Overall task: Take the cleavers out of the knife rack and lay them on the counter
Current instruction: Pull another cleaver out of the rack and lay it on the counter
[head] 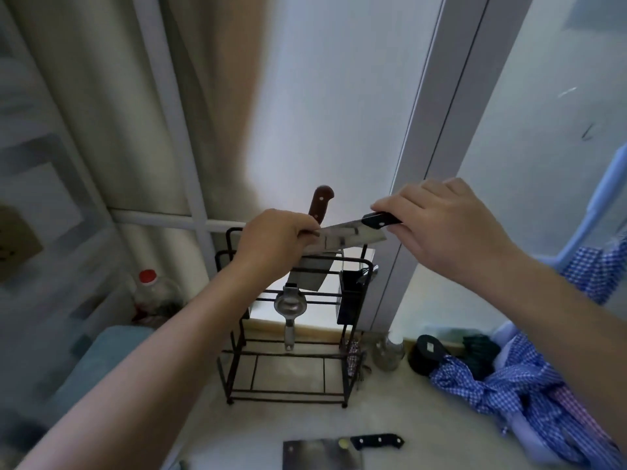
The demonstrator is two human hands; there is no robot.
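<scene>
A black wire knife rack stands on the counter by the window. My right hand grips the black handle of a cleaver held level above the rack top. My left hand pinches the far end of that blade. A brown-handled cleaver still stands in the rack, its blade showing below my left hand. Another black-handled cleaver lies flat on the counter at the bottom edge of the view.
A metal squeezer hangs on the rack front, beside a black holder. A small glass jar, a black round object and blue checked cloth lie to the right. A red-capped bottle stands at the left.
</scene>
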